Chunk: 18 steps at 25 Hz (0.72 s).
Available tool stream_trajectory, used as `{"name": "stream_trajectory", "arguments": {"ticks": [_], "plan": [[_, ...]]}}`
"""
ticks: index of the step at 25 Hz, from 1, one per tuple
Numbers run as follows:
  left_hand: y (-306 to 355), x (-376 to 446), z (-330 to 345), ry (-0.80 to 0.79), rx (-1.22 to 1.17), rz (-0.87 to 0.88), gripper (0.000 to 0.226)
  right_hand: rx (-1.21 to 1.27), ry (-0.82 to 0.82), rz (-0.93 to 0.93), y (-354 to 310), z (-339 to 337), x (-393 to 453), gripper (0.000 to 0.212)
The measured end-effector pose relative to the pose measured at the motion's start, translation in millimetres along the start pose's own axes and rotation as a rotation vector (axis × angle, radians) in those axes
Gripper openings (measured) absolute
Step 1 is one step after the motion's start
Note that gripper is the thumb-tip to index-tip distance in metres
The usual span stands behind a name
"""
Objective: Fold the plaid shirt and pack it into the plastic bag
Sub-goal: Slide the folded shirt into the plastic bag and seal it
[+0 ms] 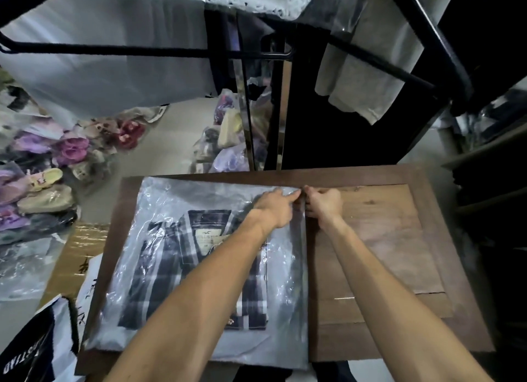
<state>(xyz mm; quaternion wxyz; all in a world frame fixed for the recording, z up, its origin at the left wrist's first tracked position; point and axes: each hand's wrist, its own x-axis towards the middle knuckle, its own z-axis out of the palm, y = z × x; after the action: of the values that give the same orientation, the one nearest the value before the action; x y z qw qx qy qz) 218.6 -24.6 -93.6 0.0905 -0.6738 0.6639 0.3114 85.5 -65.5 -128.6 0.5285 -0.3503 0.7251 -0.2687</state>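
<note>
The folded plaid shirt (171, 270), dark blue and white with a tan neck label, lies inside the clear plastic bag (159, 202) on the left half of the wooden table (385, 239). My left hand (275, 207) rests on the bag's far right corner, fingers pinching the bag's edge. My right hand (323, 205) sits just right of it, fingers closed on the same edge at the corner. The two hands' fingertips nearly touch. My forearms cover part of the shirt and the bag's right side.
Bagged slippers and shoes (57, 165) are heaped on the floor at left. A cardboard box (77, 256) and printed bags (31, 350) lie near the table's left edge. A black rack (422, 48) with hanging cloths stands behind the table.
</note>
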Motion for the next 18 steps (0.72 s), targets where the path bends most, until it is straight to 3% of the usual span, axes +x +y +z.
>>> {"name": "stream_trajectory", "arguments": {"ticks": [4, 14, 18], "plan": [[2.2, 4.3, -8.8, -0.082, -0.017, -0.044, 0.050, -0.290, 0.151, -0.116, -3.7, -0.6, -6.7, 0.037], [8.6, -12.7, -2.5, -0.085, 0.063, -0.047, 0.058, -0.108, 0.089, -0.029, 49.7, -19.3, -45.6, 0.025], [7.4, -9.3, 5.7, -0.067, 0.094, -0.056, 0.061, -0.067, 0.042, 0.020, 70.8, -23.4, -65.4, 0.029]]}}
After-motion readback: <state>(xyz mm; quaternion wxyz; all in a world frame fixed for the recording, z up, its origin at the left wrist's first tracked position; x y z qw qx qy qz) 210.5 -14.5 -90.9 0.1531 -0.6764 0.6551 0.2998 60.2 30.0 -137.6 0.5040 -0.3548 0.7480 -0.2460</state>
